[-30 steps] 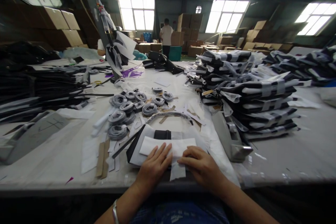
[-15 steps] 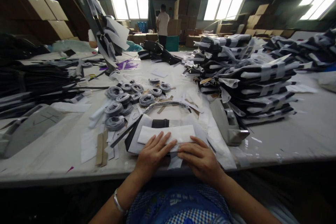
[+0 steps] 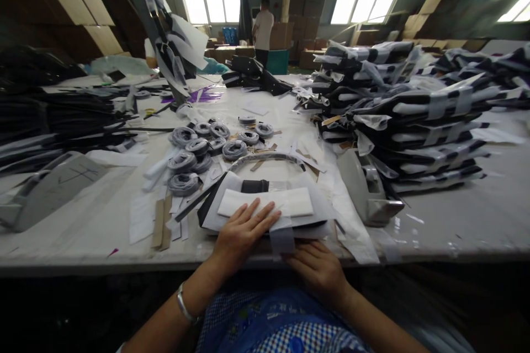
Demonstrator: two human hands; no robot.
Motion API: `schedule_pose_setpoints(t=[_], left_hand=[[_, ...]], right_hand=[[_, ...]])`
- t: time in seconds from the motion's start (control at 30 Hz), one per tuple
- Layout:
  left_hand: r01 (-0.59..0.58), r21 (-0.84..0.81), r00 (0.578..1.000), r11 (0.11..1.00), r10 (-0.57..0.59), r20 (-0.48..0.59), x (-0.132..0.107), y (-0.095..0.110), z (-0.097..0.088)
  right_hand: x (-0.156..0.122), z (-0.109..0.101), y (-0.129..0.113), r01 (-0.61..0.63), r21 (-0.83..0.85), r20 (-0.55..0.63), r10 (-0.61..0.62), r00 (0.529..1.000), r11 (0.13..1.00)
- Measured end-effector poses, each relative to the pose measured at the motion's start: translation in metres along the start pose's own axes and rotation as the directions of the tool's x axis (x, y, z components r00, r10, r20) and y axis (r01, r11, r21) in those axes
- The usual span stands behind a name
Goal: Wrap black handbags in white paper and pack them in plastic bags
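A black bag (image 3: pixel 265 215) wrapped in white paper lies at the table's near edge, with a white folded sheet (image 3: pixel 290 202) on top. My left hand (image 3: pixel 242 231) rests flat on the sheet, fingers spread. My right hand (image 3: pixel 317 267) sits at the table edge below the bag, fingers curled at a grey strip (image 3: pixel 282 240) that hangs over the edge. The bag's curved wrapped handle (image 3: pixel 267 159) lies just beyond it.
Several grey tape rolls (image 3: pixel 199 154) lie left of centre. A grey tape dispenser (image 3: pixel 366 190) stands to the right, another (image 3: pixel 49 187) at the left. A tall stack of wrapped black bags (image 3: pixel 414 121) fills the right. A person (image 3: pixel 263 30) stands far back among cardboard boxes.
My right hand has slid back off the white sheet to the table edge, drawing the grey strip down over it. My left hand stays flat on the sheet.
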State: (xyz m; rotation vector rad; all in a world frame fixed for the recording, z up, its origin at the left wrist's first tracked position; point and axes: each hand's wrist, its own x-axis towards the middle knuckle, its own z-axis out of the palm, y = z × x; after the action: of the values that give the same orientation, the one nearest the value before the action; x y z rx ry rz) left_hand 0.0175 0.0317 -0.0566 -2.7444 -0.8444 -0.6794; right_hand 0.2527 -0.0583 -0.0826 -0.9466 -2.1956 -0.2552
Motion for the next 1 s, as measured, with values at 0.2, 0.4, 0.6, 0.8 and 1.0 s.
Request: schedule_pose_setpoints(t=[0.2, 0.4, 0.6, 0.8, 1.0], left_hand=[[0.004, 0.007, 1.0, 1.0, -0.004, 0.003, 0.0, 0.0, 0.0], [0.0, 0.033, 1.0, 0.999, 0.001, -0.018, 0.0, 0.0, -0.001], [-0.012, 0.036, 1.0, 0.999, 0.012, -0.008, 0.001, -0.001, -0.001], [-0.044, 0.06, 0.999, 0.997, 0.043, 0.022, -0.001, 0.0, -0.001], [-0.086, 0.087, 0.995, 0.992, 0.082, 0.048, 0.0, 0.0, -0.001]], right_hand=[[0.006, -0.005, -0.011, -0.052, 0.083, -0.031, 0.055, 0.998, 0.995], [-0.008, -0.011, -0.027, 0.012, 0.162, 0.029, -0.017, 0.999, 0.987], [-0.018, -0.019, -0.033, 0.109, 0.153, 0.043, -0.117, 0.992, 0.982], [-0.019, -0.004, -0.018, 0.028, -0.037, 0.08, -0.025, 0.996, 0.999], [0.004, -0.01, -0.012, 0.147, 0.027, -0.046, -0.146, 0.988, 0.989]])
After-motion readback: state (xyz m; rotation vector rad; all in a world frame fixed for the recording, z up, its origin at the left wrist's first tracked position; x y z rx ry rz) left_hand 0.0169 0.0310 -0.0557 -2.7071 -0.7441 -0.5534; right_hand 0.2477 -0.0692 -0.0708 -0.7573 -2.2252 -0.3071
